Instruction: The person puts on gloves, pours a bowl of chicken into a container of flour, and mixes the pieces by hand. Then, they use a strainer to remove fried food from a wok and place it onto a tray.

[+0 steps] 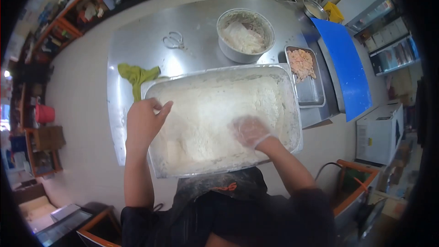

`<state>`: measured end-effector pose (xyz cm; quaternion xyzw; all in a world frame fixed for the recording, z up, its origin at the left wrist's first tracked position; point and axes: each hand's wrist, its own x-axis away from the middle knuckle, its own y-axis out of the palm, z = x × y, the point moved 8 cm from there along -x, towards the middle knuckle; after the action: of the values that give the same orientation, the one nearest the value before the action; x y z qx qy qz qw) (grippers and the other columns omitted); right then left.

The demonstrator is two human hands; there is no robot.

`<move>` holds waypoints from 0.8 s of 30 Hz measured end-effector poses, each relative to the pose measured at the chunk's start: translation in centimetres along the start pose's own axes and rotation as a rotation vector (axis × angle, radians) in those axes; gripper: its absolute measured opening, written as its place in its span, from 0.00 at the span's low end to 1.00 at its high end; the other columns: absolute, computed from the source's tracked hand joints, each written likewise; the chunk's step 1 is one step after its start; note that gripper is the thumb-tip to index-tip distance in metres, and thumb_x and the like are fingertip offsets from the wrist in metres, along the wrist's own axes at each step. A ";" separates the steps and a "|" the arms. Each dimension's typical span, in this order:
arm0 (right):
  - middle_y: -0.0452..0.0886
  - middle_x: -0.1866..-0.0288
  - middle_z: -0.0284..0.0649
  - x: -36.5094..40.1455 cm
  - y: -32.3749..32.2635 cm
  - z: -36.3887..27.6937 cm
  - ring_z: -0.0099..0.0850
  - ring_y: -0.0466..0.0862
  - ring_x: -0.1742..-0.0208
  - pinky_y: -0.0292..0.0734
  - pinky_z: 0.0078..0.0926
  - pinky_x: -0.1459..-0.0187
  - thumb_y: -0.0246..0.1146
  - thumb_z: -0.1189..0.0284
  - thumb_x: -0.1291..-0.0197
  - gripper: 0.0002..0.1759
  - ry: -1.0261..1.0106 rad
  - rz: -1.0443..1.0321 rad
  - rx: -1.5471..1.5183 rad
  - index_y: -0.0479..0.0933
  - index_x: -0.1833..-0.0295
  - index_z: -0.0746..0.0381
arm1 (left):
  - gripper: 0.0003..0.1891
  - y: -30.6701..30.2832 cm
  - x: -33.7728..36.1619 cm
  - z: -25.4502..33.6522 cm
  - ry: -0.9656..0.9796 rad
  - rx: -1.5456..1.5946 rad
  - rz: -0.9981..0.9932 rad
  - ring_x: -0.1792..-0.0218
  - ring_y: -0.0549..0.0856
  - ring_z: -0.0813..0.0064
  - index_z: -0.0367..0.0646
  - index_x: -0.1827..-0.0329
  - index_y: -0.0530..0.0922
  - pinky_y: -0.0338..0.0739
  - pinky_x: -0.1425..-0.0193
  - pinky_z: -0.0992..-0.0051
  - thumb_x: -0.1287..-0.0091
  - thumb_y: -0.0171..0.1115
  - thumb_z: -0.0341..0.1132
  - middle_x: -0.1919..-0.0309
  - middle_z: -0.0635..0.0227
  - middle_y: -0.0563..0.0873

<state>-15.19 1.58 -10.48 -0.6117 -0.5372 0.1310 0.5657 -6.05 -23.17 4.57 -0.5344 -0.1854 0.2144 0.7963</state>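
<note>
A large rectangular metal tray [224, 172] of white flour [206, 110] lies right in front of me. My left hand [145, 118] is bare and sits at the tray's left rim. Its fingers curl over the edge while the thumb points inward above the flour. My right hand [251, 131], in a clear plastic glove, is over the flour on the right side of the tray. Motion smears its fingers, and whether anything is under them is hidden. A green cloth [137, 77] lies by the tray's far left corner, just beyond my left hand.
Behind the tray stands a round metal pot [244, 56] with a floury white mass inside. Kitchen scissors [173, 40] lie on the steel table [137, 41]. At the right are a smaller metal pan [312, 93] holding pinkish chopped pieces [302, 64] and a blue board [345, 68].
</note>
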 end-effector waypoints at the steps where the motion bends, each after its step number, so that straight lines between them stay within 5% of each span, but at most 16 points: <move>1: 0.78 0.46 0.45 0.8 -0.3 -0.3 0.42 0.76 0.46 0.72 0.41 0.45 0.53 0.61 0.38 0.18 -0.052 -0.012 -0.059 0.77 0.47 0.57 | 0.17 0.1 -1.8 2.2 0.073 0.097 -0.021 0.73 0.84 0.59 0.35 0.69 0.82 0.77 0.66 0.66 0.41 0.65 0.44 0.79 0.53 0.83; 5: 0.77 0.45 0.43 3.6 -0.9 -0.1 0.42 0.75 0.43 0.72 0.39 0.44 0.55 0.62 0.39 0.18 -0.191 0.058 -0.115 0.76 0.46 0.58 | 0.14 4.7 -12.7 11.5 0.331 0.404 -0.029 0.64 0.86 0.64 0.34 0.58 0.81 0.79 0.57 0.70 0.38 0.63 0.38 0.65 0.53 0.86; 8: 0.75 0.42 0.44 7.0 -1.6 0.6 0.42 0.73 0.39 0.70 0.39 0.40 0.54 0.63 0.37 0.21 -0.439 0.385 -0.195 0.71 0.40 0.59 | 0.15 10.0 -22.0 16.7 0.434 0.406 0.053 0.57 0.86 0.63 0.34 0.51 0.78 0.78 0.51 0.69 0.36 0.60 0.35 0.56 0.52 0.85; 10: 0.77 0.45 0.46 8.5 -3.7 2.0 0.43 0.75 0.43 0.71 0.42 0.44 0.52 0.67 0.38 0.18 -0.430 0.443 -0.590 0.73 0.44 0.60 | 0.17 14.4 -28.1 18.5 0.438 0.287 0.099 0.53 0.84 0.55 0.35 0.49 0.78 0.77 0.47 0.66 0.39 0.61 0.35 0.57 0.51 0.85; 13: 0.78 0.47 0.46 10.1 -5.3 3.9 0.44 0.76 0.46 0.71 0.42 0.45 0.50 0.69 0.39 0.17 -0.376 0.455 -0.781 0.75 0.47 0.60 | 0.16 18.9 -33.0 19.4 0.296 0.023 0.112 0.51 0.83 0.50 0.32 0.54 0.79 0.77 0.47 0.63 0.42 0.62 0.33 0.56 0.47 0.84; 16: 0.78 0.47 0.44 10.8 -4.6 6.2 0.43 0.76 0.47 0.71 0.41 0.45 0.51 0.70 0.40 0.16 -0.305 0.456 -0.770 0.75 0.47 0.58 | 0.12 20.2 -34.2 19.1 0.197 0.002 -0.149 0.59 0.85 0.54 0.32 0.61 0.81 0.78 0.51 0.64 0.44 0.63 0.33 0.64 0.50 0.85; 19: 0.78 0.48 0.44 11.2 -3.9 8.4 0.43 0.76 0.48 0.72 0.40 0.46 0.52 0.69 0.40 0.16 -0.279 0.546 -0.884 0.76 0.48 0.58 | 0.08 19.0 -31.3 19.1 -0.115 0.561 -0.505 0.68 0.83 0.66 0.35 0.68 0.82 0.79 0.57 0.67 0.46 0.65 0.32 0.73 0.61 0.83; 21: 0.78 0.47 0.44 11.6 -5.0 8.6 0.41 0.76 0.46 0.73 0.38 0.47 0.57 0.69 0.40 0.15 -0.323 0.671 -0.702 0.75 0.48 0.59 | 0.08 17.2 -28.8 19.3 -0.166 0.707 -0.584 0.71 0.80 0.76 0.39 0.67 0.80 0.78 0.60 0.73 0.44 0.68 0.33 0.76 0.70 0.80; 23: 0.77 0.45 0.45 11.6 -7.4 8.0 0.38 0.76 0.40 0.75 0.34 0.46 0.64 0.69 0.42 0.17 -0.389 0.801 -0.220 0.74 0.47 0.62 | 0.07 14.9 -24.7 20.3 -0.160 0.918 -0.527 0.71 0.80 0.77 0.38 0.66 0.79 0.77 0.59 0.76 0.44 0.66 0.30 0.74 0.69 0.80; 24: 0.78 0.47 0.45 10.8 -8.1 8.8 0.39 0.76 0.42 0.75 0.34 0.47 0.64 0.66 0.41 0.16 -0.274 0.825 -0.266 0.76 0.49 0.61 | 0.07 14.3 -23.0 20.5 -0.158 1.025 -0.498 0.71 0.80 0.77 0.37 0.65 0.78 0.76 0.58 0.78 0.44 0.65 0.28 0.73 0.69 0.80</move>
<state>-21.88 13.33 -1.78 -0.8189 -0.3308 0.3552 0.3063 -38.13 -14.93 -2.88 -0.0028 -0.2368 0.1222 0.9638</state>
